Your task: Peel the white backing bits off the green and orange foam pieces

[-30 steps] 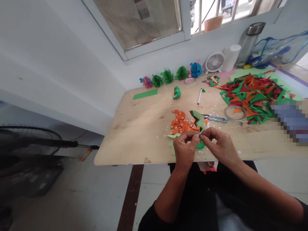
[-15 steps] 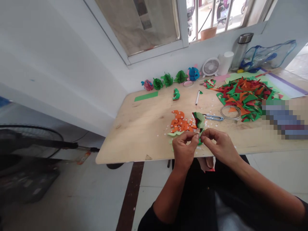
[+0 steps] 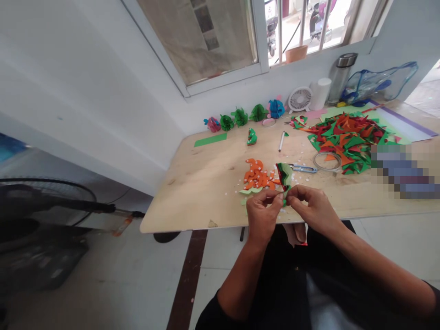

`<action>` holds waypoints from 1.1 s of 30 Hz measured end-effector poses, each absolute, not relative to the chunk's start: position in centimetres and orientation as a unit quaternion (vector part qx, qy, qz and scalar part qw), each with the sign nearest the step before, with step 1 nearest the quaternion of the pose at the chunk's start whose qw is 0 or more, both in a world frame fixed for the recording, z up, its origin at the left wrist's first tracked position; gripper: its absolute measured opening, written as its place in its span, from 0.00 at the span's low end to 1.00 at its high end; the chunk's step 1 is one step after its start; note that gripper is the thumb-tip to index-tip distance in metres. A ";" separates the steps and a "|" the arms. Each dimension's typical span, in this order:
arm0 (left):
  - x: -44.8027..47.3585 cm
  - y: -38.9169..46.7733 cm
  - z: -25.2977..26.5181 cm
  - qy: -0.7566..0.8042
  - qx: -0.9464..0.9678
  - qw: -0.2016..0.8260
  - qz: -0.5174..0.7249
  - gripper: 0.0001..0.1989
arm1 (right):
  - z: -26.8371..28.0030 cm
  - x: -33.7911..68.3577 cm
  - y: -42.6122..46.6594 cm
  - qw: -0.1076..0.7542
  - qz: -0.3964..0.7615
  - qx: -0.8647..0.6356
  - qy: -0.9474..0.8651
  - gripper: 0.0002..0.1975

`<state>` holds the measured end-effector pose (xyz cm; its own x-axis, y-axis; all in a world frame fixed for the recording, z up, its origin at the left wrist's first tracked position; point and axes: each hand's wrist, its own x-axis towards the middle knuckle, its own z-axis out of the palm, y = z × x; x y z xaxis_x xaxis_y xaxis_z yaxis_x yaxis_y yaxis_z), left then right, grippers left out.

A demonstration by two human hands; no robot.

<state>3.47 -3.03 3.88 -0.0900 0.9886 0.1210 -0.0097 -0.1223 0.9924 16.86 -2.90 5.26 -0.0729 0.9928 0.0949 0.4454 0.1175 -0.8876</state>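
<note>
Between my hands, above the table's front edge, stands a layered green and red paper cutout [image 3: 285, 175] with a wavy edge. My left hand [image 3: 263, 211] pinches its lower end from the left. From the right, my right hand [image 3: 309, 204] pinches the same end, its fingertips close to the left ones. The fingers partly hide the bottom of the cutout. Just behind and left lie orange paper pieces [image 3: 256, 172] dotted with small white squares, and a pale green paper strip [image 3: 252, 190]. Blue thread snips [image 3: 304, 168] lie behind my right hand.
A roll of tape [image 3: 327, 161] lies beside a heap of red, orange and green paper scraps [image 3: 350, 133]. A pen [image 3: 281, 141] and a green folded cutout [image 3: 252, 136] lie mid-table. Along the wall stand paper figures [image 3: 240, 117], a small fan [image 3: 300, 99] and a bottle [image 3: 342, 78].
The upper part of the paper cutout has tilted slightly and its layers look more spread. Both hands keep nearly the same place and pinch. The camera view has shifted a little.
</note>
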 end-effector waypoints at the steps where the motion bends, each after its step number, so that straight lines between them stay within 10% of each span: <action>1: 3.5 -3.0 3.9 0.486 0.503 0.451 0.555 0.04 | 5.3 16.9 -2.9 0.388 0.357 -0.559 -0.640 0.08; 25: 3.9 -2.4 3.8 0.516 0.625 0.265 0.523 0.05 | 4.8 17.4 -2.2 0.374 0.331 -0.558 -0.662 0.08; 33: 3.5 -0.9 2.9 0.547 0.524 0.356 0.547 0.06 | 4.3 17.0 -0.4 0.360 0.317 -0.529 -0.700 0.08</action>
<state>3.47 -0.95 2.89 -0.1961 0.9633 0.1834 0.1845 -0.1474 0.9717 16.98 -0.45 4.34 -0.1816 0.9689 0.1679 0.5129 0.2390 -0.8245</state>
